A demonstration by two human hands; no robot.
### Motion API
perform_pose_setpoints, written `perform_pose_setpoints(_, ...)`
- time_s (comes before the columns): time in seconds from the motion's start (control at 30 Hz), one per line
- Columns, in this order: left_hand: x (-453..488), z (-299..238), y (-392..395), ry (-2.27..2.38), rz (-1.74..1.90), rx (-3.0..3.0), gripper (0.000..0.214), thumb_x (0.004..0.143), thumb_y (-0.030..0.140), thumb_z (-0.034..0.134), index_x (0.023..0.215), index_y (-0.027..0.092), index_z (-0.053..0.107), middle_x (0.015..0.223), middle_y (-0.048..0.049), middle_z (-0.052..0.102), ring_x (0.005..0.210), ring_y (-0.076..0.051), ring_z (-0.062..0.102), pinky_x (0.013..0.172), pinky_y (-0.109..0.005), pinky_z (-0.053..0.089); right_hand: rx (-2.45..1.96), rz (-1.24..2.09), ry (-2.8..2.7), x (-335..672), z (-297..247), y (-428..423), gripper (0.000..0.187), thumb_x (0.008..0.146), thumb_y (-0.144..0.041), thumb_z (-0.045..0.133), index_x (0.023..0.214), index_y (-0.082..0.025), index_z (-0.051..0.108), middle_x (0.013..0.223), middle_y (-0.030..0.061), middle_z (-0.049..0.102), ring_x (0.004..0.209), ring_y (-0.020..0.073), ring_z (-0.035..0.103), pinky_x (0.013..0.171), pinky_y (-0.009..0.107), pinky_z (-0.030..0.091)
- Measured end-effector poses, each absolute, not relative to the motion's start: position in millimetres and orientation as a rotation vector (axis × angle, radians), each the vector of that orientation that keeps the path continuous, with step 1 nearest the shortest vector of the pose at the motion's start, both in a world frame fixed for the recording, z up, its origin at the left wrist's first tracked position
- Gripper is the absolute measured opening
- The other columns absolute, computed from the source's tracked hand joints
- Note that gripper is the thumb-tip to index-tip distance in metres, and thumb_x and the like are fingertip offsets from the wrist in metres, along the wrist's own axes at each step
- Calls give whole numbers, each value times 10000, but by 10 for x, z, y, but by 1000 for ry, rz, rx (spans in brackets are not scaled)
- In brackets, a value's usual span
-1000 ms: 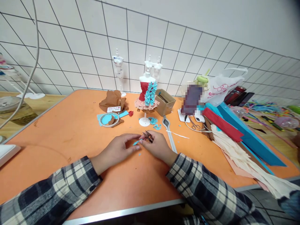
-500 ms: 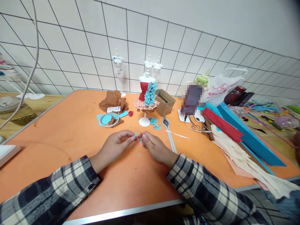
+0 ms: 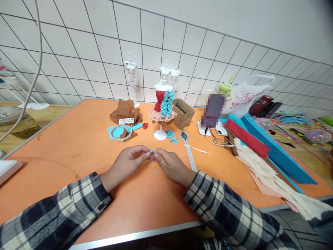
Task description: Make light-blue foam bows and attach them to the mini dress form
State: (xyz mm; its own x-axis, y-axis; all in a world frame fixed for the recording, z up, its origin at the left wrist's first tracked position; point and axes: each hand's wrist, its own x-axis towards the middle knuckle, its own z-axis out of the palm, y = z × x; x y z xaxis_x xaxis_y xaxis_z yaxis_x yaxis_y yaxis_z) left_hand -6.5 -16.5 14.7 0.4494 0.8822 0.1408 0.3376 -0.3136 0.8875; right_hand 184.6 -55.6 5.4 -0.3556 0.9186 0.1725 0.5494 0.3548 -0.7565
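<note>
My left hand (image 3: 127,164) and my right hand (image 3: 170,166) meet over the middle of the orange table (image 3: 78,146). Both pinch a tiny turquoise paper scrap (image 3: 151,151) between their fingertips, just above the tabletop. Behind them stands a small white mannequin (image 3: 162,104) dressed in red with turquoise ruffles and a pink skirt. A few turquoise scraps (image 3: 172,136) lie by its round base.
Brown paper (image 3: 125,111) and a tape ring (image 3: 121,132) lie back left. A small cardboard box (image 3: 183,113), a blurred phone (image 3: 212,111), scissors (image 3: 214,138) and a white bag (image 3: 244,95) sit back right. Red, blue and cream crepe paper (image 3: 262,152) covers the right side.
One second ago my right hand held small dark scissors by the scrap; they are out of sight now. Both hands have lifted slightly and pinch the scrap together.
</note>
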Motion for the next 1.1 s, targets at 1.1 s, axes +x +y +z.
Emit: perform_pose_setpoints(1.1, -26, 219, -170, 1056, 797, 1537, 290, 718, 452, 711, 836, 191, 761, 919, -57, 767, 878, -227, 667, 844, -315, 497, -1403, 772, -1879, 1920, 95, -460, 336, 978, -411, 359, 814, -193, 556, 727, -3, 578, 694, 138, 524, 638, 246, 355)
